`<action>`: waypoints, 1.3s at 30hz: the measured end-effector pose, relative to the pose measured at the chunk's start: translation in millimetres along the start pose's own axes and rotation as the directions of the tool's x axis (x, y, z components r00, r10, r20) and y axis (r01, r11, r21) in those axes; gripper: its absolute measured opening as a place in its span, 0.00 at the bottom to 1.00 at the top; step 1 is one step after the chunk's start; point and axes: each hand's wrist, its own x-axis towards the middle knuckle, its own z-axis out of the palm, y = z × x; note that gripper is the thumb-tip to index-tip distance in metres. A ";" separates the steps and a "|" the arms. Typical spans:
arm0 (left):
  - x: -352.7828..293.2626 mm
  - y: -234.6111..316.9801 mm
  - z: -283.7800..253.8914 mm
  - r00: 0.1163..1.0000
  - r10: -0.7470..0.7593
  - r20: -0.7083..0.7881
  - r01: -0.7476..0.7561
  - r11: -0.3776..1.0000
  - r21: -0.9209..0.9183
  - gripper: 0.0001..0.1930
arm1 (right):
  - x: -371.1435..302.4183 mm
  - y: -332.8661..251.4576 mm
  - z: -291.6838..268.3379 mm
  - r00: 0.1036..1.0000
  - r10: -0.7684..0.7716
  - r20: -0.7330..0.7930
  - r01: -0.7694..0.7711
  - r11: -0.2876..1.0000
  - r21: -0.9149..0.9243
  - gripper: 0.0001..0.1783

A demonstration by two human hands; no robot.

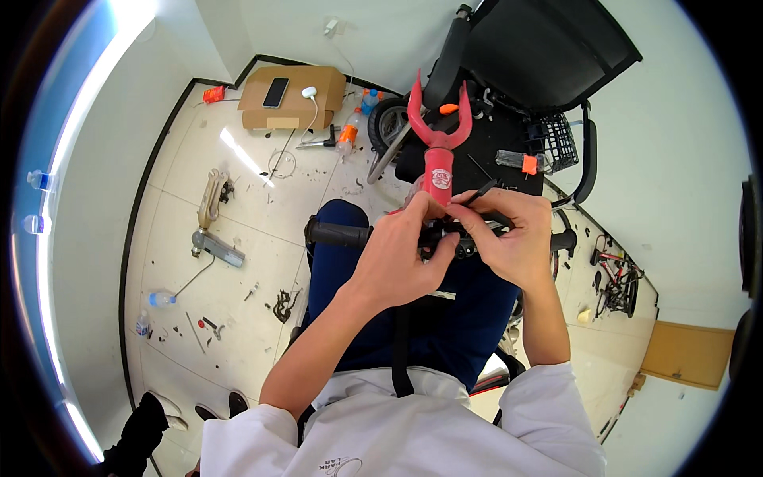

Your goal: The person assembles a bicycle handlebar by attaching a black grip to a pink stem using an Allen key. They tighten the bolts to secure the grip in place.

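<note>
Red fork (pixel 439 171) points its prongs away beyond the person's lap (pixel 445 338), near a crosswise handlebar (pixel 340 234); left hand (pixel 397 258) curls there, hold unclear; right hand (pixel 513 238) pinches a black strip (pixel 481 191).

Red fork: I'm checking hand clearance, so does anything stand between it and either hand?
Nothing visible does. The left hand and right hand are at the lower end of the red fork; contact is unclear.

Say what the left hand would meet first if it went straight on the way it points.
The left hand would probably meet the red fork first, though depth is hard to judge.
</note>
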 end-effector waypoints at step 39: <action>-2.7 -9.5 7.1 0.995 0.083 -0.053 -0.079 0.995 0.063 0.08 | 13.3 -47.7 -38.5 0.983 -0.095 0.159 0.064 0.980 0.190 0.15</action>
